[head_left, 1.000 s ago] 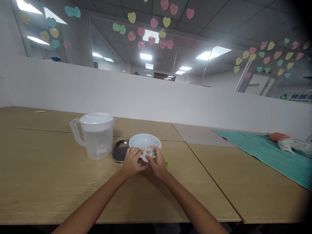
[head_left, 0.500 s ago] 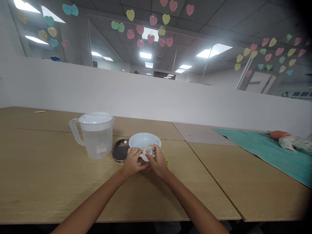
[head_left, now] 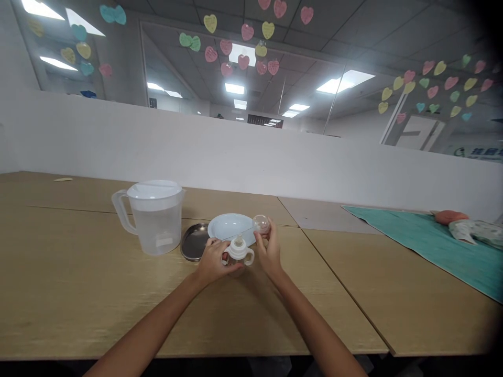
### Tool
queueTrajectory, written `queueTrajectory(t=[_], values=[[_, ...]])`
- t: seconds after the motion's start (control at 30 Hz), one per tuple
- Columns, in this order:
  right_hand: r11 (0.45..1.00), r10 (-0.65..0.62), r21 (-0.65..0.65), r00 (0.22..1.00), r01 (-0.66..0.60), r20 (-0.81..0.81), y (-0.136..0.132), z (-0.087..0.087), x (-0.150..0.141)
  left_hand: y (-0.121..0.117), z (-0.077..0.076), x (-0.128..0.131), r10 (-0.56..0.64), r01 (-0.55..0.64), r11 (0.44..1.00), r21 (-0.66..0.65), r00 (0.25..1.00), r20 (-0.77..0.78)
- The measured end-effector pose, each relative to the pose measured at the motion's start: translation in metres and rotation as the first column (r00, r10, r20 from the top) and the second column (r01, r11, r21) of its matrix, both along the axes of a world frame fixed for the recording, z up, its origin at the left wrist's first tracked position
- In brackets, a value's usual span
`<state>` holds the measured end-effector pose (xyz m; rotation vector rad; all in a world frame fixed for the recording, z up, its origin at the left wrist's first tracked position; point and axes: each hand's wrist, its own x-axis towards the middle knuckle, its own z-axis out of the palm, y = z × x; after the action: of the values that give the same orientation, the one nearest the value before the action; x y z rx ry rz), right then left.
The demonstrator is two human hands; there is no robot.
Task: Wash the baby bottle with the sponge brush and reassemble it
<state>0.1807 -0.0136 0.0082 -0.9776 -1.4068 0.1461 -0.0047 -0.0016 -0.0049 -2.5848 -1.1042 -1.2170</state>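
Observation:
A small baby bottle [head_left: 238, 252] with a white handled collar and a bare teat stands on the wooden table [head_left: 78, 283]. My left hand [head_left: 212, 260] is wrapped round its body from the left. My right hand [head_left: 268, 250] is raised just to the right of the bottle and pinches a clear dome cap [head_left: 261, 224] at the fingertips, above and apart from the teat. Right behind the bottle sits a white bowl [head_left: 230, 226], with a dark metal lid [head_left: 194, 243] lying flat to its left.
A clear plastic jug [head_left: 154, 216] with a white lid stands left of the metal lid. A teal cloth [head_left: 440, 246] with folded fabric and an orange item covers the table's right side. A white partition wall runs along the far edge.
My right hand has lifted the clear dome cap off the bottle and moved it up and to the right, baring the teat. My left hand keeps hold of the bottle.

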Motion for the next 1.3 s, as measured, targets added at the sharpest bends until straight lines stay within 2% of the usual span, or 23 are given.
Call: queueTrajectory(t=[0.13,0.33,0.63,0.8,0.9,1.03,1.17,1.3], values=[[0.990,0.070,-0.135,0.988,-0.051,0.138,0.018,-0.005,0.014,0.000,0.000,0.000,-0.008,0.008,1.000,0.010,1.000,-0.003],[0.993,0.083,-0.105,0.960,-0.057,0.266,0.029,-0.018,0.022,0.000,0.002,0.000,-0.013,0.013,1.000,-0.005,1.000,-0.012],[0.992,0.099,-0.108,0.913,-0.061,0.396,0.028,-0.025,0.014,-0.001,0.002,0.001,-0.010,0.010,1.000,0.007,1.000,-0.028],[0.988,0.094,-0.148,0.936,-0.045,0.340,0.024,-0.019,0.015,-0.002,0.003,0.001,0.000,0.000,1.000,0.016,1.000,-0.024],[0.993,0.065,-0.116,0.959,-0.034,0.277,0.013,-0.010,0.012,-0.002,0.003,0.001,0.004,-0.004,1.000,0.007,1.000,-0.016],[0.982,0.188,-0.072,0.911,-0.174,0.366,-0.007,0.001,-0.003,-0.003,0.003,0.002,0.011,-0.011,1.000,-0.005,1.000,-0.024],[0.992,0.125,-0.066,0.904,-0.108,0.408,-0.018,0.003,-0.015,-0.003,0.002,0.004,0.010,-0.010,1.000,0.008,1.000,-0.017],[0.978,0.192,-0.147,0.915,-0.148,0.354,-0.016,0.005,-0.014,-0.004,0.003,0.006,0.019,-0.019,1.000,0.001,1.000,-0.010]])
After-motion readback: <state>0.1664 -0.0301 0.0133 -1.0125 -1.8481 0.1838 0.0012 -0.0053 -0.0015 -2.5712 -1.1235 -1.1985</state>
